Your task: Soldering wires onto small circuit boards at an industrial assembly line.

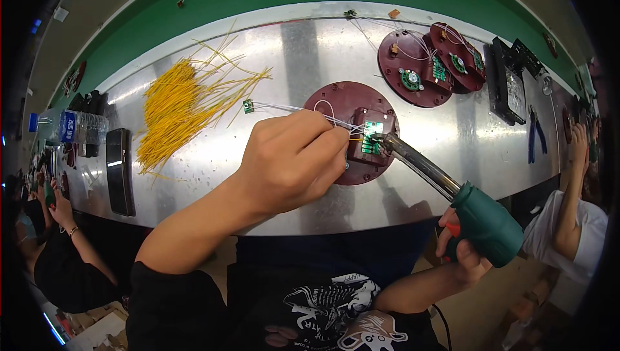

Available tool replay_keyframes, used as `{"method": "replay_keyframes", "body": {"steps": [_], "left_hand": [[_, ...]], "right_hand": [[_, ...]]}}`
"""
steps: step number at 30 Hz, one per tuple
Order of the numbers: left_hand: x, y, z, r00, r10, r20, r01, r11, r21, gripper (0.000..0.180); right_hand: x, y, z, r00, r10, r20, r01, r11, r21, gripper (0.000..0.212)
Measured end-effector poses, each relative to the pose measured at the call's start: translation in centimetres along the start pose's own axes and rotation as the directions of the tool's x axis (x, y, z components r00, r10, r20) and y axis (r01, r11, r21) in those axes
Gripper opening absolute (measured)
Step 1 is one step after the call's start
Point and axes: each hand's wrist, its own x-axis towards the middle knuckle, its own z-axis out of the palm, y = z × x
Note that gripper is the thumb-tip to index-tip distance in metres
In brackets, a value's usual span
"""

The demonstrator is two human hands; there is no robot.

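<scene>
Over a round dark-red base [329,96], my left hand [290,157] is closed in a pinch. A short bit of yellow wire [356,137] sticks out from its fingertips toward a small green circuit board [372,138] mounted on the base. White wires run from that board past my knuckles to a small loose green board [248,105]. My right hand [466,255] grips a green soldering gun [489,225] with a red trigger. The gun's long metal barrel slants up to the left, its tip at the circuit board. My left fingers hide part of the base.
A pile of yellow wires [174,109] lies on the left, beside a phone [119,171] and a plastic bottle [84,127]. Far right are more wired red bases [402,54], a black device [508,83] and blue-handled pliers [536,134]. Other people work at both sides.
</scene>
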Motion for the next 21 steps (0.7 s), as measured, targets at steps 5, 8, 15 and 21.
{"method": "replay_keyframes", "body": {"steps": [5,8,15,21], "left_hand": [[-0.2,-0.1,0.4,1.0,0.013,-0.002,-0.013,1.0,-0.004,0.014],[-0.3,0.0,0.3,1.0,-0.012,0.022,0.012,1.0,0.01,0.014],[-0.3,-0.1,0.4,1.0,-0.011,0.024,0.011,1.0,0.004,0.012],[-0.3,-0.1,0.0,0.997,-0.027,0.069,0.028,1.0,-0.01,0.015]], "right_hand": [[-0.1,-0.3,0.2,0.998,0.061,-0.019,-0.061,0.998,0.001,0.053],[-0.1,-0.5,0.7,0.992,0.113,-0.052,-0.113,0.994,0.003,0.052],[0.0,-1.0,0.9,0.986,0.149,-0.068,-0.149,0.989,0.007,0.051],[0.2,-1.1,0.7,0.993,0.111,-0.028,-0.111,0.994,-0.01,0.049]]}}
